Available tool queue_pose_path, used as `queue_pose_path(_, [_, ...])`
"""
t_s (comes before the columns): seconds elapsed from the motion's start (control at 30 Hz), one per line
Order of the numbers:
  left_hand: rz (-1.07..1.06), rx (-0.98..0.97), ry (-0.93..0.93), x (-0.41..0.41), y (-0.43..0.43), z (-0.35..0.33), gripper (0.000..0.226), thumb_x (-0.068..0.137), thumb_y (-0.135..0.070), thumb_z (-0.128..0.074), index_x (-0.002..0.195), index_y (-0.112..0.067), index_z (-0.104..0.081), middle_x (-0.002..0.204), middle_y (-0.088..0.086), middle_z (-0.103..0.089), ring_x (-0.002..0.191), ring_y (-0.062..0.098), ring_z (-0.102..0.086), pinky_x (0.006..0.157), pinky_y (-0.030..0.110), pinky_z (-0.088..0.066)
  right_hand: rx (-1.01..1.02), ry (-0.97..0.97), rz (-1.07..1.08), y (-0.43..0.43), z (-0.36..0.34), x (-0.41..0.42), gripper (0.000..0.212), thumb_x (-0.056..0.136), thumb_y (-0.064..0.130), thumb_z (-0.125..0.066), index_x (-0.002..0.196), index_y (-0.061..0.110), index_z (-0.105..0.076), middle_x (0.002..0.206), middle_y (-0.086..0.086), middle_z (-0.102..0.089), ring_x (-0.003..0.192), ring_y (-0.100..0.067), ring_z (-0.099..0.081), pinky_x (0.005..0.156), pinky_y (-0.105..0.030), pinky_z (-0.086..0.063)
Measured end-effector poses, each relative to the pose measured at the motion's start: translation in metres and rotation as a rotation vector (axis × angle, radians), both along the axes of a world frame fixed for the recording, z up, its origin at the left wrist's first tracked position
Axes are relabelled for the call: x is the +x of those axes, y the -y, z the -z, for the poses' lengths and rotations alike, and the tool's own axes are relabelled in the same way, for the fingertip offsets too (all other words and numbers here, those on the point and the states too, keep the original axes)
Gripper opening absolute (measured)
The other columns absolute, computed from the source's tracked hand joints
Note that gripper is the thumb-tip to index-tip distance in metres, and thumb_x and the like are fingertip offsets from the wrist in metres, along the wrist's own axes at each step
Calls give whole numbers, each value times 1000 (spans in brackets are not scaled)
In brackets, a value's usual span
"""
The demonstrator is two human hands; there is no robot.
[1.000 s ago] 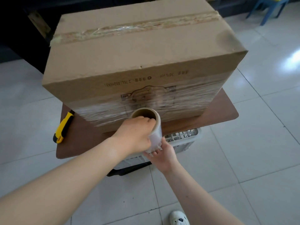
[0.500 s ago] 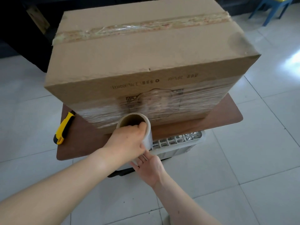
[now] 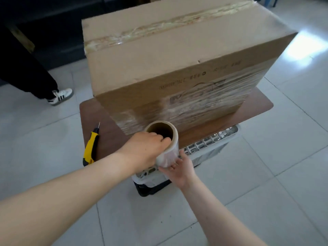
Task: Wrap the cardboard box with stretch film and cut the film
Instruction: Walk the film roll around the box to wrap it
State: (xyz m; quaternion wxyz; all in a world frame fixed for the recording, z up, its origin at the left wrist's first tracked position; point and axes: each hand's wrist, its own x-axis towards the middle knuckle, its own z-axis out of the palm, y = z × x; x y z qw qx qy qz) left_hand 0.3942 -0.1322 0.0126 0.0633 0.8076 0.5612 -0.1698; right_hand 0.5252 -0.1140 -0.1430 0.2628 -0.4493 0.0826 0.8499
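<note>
- The cardboard box (image 3: pixel 177 55) is sat on a brown board (image 3: pixel 255 107) that's propped on a plastic crate (image 3: pixel 209 144), probably so the lower sides can be reached without stooping. Most of the board is filled by it, leaving a bare strip along the front edge and left side.
- The stretch film roll (image 3: pixel 164 142) is held upright just off the box's front-left corner, over the board's front edge, with film run straight from it onto the front face.
- The roll's top is gripped by the left hand (image 3: pixel 142 151), fingers curled over the rim into the core, likely so it can spin freely.
- The roll's bottom is cupped from below by the right hand (image 3: pixel 179 169), fingers spread open against it, seemingly as support and a brake.
- A band of film (image 3: pixel 204 102) is already laid across the lower front face; the top part is bare.
- A yellow utility knife (image 3: pixel 91 148) is parked by the board's left front corner, blade out, handy for the cut. Not used yet.
</note>
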Motion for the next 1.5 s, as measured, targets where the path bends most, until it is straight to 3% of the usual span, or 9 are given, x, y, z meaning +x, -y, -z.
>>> queue_pose_path(0.1, [-13, -78, 32, -9, 2, -1, 26, 86, -16, -51, 111, -18, -42, 88, -2, -46, 80, 20, -48, 55, 32, -33, -16, 5, 98, 16, 4, -18, 46, 99, 42, -44, 126, 5, -51, 116, -21, -55, 106, -37, -55, 104, -56, -40])
queue_pose_path(0.23, [-226, -228, 227, -2, -4, 0, 39, 87, -52, -49, 109, -19, -45, 84, -7, -52, 70, 12, -53, 55, 31, -47, -28, 22, 123, 23, -4, -21, 33, 101, 32, -44, 114, 5, -58, 106, -19, -58, 98, -33, -59, 98, -50, -47])
queue_pose_path(0.47, [-273, -93, 252, -5, 7, 15, 26, 95, -40, -46, 102, -15, -47, 77, -1, -58, 65, 16, -59, 56, 36, -51, -122, 51, 77, 36, -3, -31, 29, 100, 28, -45, 115, 3, -52, 130, -19, -48, 128, -35, -47, 103, -52, -42])
queue_pose_path(0.6, [-235, -83, 207, -21, 23, 13, 12, 91, -29, -48, 87, -18, -44, 75, -3, -56, 65, 15, -57, 57, 36, -51, -44, 65, 21, 55, -3, -42, 34, 103, 21, -39, 127, -1, -51, 103, -14, -56, 65, -23, -55, 82, -43, -52])
queue_pose_path(0.77, [-41, -17, 53, -51, 46, 11, 10, 87, -23, -46, 94, -16, -45, 80, -3, -56, 68, 19, -54, 52, 33, -45, 33, 41, -9, 85, -4, -71, 35, 103, 17, -38, 134, 1, -43, 124, -11, -53, 129, -26, -45, 106, -51, -38])
queue_pose_path(1.03, [327, 36, -40, -101, 58, 5, 11, 88, -25, -50, 95, -20, -42, 81, -2, -52, 70, 17, -50, 53, 28, -34, 86, 172, 170, 103, -10, -97, 37, 85, -5, -49, 120, 2, -54, 114, -19, -63, 103, -34, -61, 100, -46, -47])
queue_pose_path(1.2, [364, 39, 19, -108, 58, 9, 14, 85, -22, -52, 94, -18, -41, 76, -3, -48, 69, 18, -50, 53, 28, -36, 23, 159, 333, 98, -8, -99, 45, 98, 41, -45, 112, -1, -52, 104, -21, -59, 93, -37, -60, 95, -55, -48])
queue_pose_path(1.43, [17, -87, 417, -97, 30, 4, 55, 84, -55, -47, 74, -3, -60, 61, 12, -60, 55, 30, -56, 49, 42, -44, -21, 129, 349, 99, -3, -121, 35, 99, 24, -49, 127, 4, -54, 110, -18, -62, 97, -31, -63, 95, -48, -50])
queue_pose_path(1.5, [-50, -125, 476, -95, 17, 6, 66, 85, -61, -49, 59, 0, -54, 46, 12, -45, 40, 27, -40, 43, 37, -32, -30, 112, 364, 103, -7, -122, 30, 100, 20, -48, 124, 3, -54, 108, -16, -61, 94, -30, -62, 89, -44, -53])
